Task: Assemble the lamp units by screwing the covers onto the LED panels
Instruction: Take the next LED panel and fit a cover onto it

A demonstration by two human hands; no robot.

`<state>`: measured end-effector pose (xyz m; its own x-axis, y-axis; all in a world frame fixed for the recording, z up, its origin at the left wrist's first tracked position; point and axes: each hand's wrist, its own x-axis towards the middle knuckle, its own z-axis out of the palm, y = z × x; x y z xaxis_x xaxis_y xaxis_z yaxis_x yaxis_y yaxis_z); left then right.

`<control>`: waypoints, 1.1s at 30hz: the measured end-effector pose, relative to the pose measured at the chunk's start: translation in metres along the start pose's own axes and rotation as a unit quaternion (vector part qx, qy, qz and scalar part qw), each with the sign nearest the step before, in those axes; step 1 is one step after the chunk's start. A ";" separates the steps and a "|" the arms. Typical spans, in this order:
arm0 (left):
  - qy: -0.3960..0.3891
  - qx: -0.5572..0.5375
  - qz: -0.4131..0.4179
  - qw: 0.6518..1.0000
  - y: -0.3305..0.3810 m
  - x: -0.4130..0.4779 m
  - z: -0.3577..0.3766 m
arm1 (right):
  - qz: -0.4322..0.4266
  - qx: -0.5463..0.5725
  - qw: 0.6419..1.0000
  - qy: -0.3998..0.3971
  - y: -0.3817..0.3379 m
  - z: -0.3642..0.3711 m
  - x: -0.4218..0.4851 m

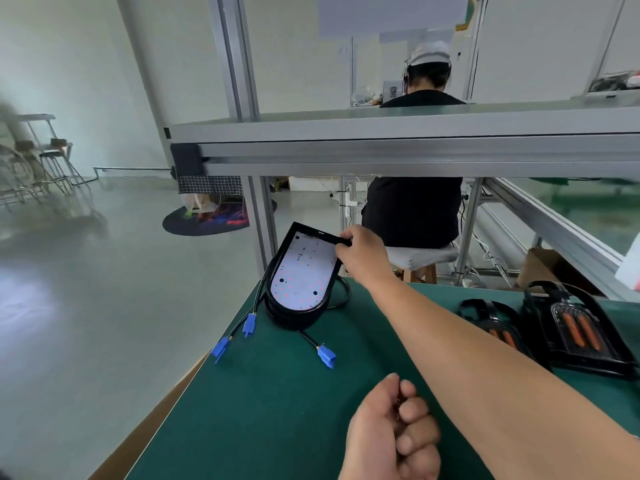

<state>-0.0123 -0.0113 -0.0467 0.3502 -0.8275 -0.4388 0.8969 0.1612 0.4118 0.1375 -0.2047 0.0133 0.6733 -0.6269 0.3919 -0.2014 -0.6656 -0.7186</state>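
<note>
A black lamp housing with a white LED panel (300, 271) leans tilted up at the far left corner of the green table (277, 410), its red dots showing. My right hand (360, 256) reaches across and grips the housing's top right edge. Black cables run from the housing to three blue connectors (249, 323) lying on the mat. Two black lamp covers with orange inserts (581, 334) lie at the right. My left hand (388, 434) hovers low near the front edge, its fingers curled into a fist; whether anything is inside is hidden.
An aluminium shelf rail (381, 150) crosses overhead just beyond the table. Behind it a person in black (412, 209) sits on a stool, back turned. The table's left edge drops to a grey floor; stools (52, 168) stand far left.
</note>
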 end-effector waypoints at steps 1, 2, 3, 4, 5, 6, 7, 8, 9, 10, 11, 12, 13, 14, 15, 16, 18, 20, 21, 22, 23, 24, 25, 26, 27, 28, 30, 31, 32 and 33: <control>0.003 0.023 0.004 1.000 0.001 -0.001 0.000 | -0.001 0.021 1.000 0.007 0.000 -0.004 -0.002; 0.007 0.043 0.010 0.999 0.001 -0.001 0.000 | 0.001 0.050 0.999 0.016 0.000 -0.008 -0.004; 0.010 0.061 0.015 0.998 0.001 -0.001 0.000 | 0.009 0.088 0.996 0.022 0.001 -0.013 -0.007; 0.015 0.078 0.018 0.997 0.003 -0.001 0.000 | 0.017 0.132 0.991 0.025 0.001 -0.018 -0.011; 0.020 0.089 0.021 0.996 0.005 -0.002 0.001 | 0.022 0.171 0.985 0.026 0.002 -0.022 -0.016; 0.022 0.097 0.025 0.995 0.006 -0.003 0.003 | 0.022 0.201 0.979 0.028 0.004 -0.027 -0.022; 0.024 0.108 0.027 0.993 0.006 -0.004 0.004 | 0.018 0.225 0.974 0.029 0.006 -0.033 -0.030; 0.023 0.124 0.031 0.992 0.007 -0.006 0.006 | 0.014 0.249 0.968 0.028 0.008 -0.040 -0.039; 0.014 0.140 0.032 0.990 0.007 -0.007 0.006 | 0.013 0.271 0.962 0.030 0.010 -0.047 -0.049; 0.008 0.160 0.032 0.987 0.005 -0.008 0.007 | 0.015 0.289 0.957 0.034 0.013 -0.055 -0.060; 0.007 0.184 0.030 0.982 0.003 -0.010 0.010 | 0.015 0.302 0.952 0.034 0.016 -0.062 -0.071; 0.012 0.220 0.027 0.975 0.002 -0.012 0.013 | 0.016 0.314 0.949 0.032 0.021 -0.070 -0.084; 0.008 0.257 0.028 0.966 -0.001 -0.016 0.017 | 0.018 0.322 0.946 0.030 0.025 -0.077 -0.097; -0.003 0.291 0.033 0.956 -0.006 -0.020 0.021 | 0.019 0.328 0.944 0.026 0.029 -0.083 -0.108; -0.010 0.318 0.038 0.947 -0.011 -0.023 0.023 | 0.023 0.332 0.943 0.018 0.032 -0.088 -0.119; -0.019 0.333 0.042 0.942 -0.014 -0.025 0.025 | 0.029 0.332 0.943 0.010 0.033 -0.091 -0.128; -0.050 0.348 0.037 0.935 -0.019 -0.028 0.023 | 0.035 0.327 0.944 -0.012 0.032 -0.095 -0.141; -0.078 0.389 0.035 0.917 -0.024 -0.032 0.027 | 0.032 0.323 0.945 -0.032 0.028 -0.098 -0.152; -0.098 0.407 0.033 0.908 -0.027 -0.033 0.029 | 0.033 0.324 0.945 -0.035 0.028 -0.100 -0.158; -0.116 0.429 0.030 0.895 -0.031 -0.037 0.029 | 0.034 0.330 0.943 -0.037 0.028 -0.103 -0.164; -0.141 0.446 0.025 0.883 -0.034 -0.043 0.027 | 0.035 0.340 0.939 -0.040 0.029 -0.107 -0.171; -0.166 0.462 0.022 0.871 -0.038 -0.048 0.030 | 0.039 0.351 0.935 -0.041 0.030 -0.113 -0.179; -0.191 0.478 0.029 0.857 -0.039 -0.054 0.028 | 0.047 0.362 0.930 -0.042 0.032 -0.119 -0.187; -0.198 0.501 0.033 0.842 -0.041 -0.054 0.031 | 0.060 0.369 0.926 -0.044 0.034 -0.126 -0.195; -0.215 0.507 0.029 0.834 -0.046 -0.052 0.029 | 0.079 0.375 0.922 -0.047 0.038 -0.133 -0.205; -0.274 0.501 0.014 0.821 -0.046 -0.050 0.016 | 0.102 0.378 0.919 -0.050 0.042 -0.141 -0.216; -0.198 0.648 -0.045 0.734 -0.053 -0.043 0.034 | 0.156 0.374 0.913 -0.049 0.048 -0.155 -0.239; -0.161 0.663 -0.022 0.731 -0.056 -0.044 0.035 | 0.177 0.363 0.913 -0.049 0.052 -0.163 -0.251; -0.246 0.615 -0.039 0.748 -0.056 -0.056 0.026 | 0.186 0.345 0.919 -0.050 0.054 -0.170 -0.263; -0.281 0.591 -0.006 0.756 -0.051 -0.073 0.035 | 0.185 0.324 0.926 -0.056 0.056 -0.176 -0.275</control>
<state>-0.0928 0.0223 -0.0073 -0.1236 -0.9763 -0.1774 -0.0850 -0.1677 0.9822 -0.1838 -0.1408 -0.0334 0.7203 -0.6936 0.0138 0.0121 -0.0074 -0.9999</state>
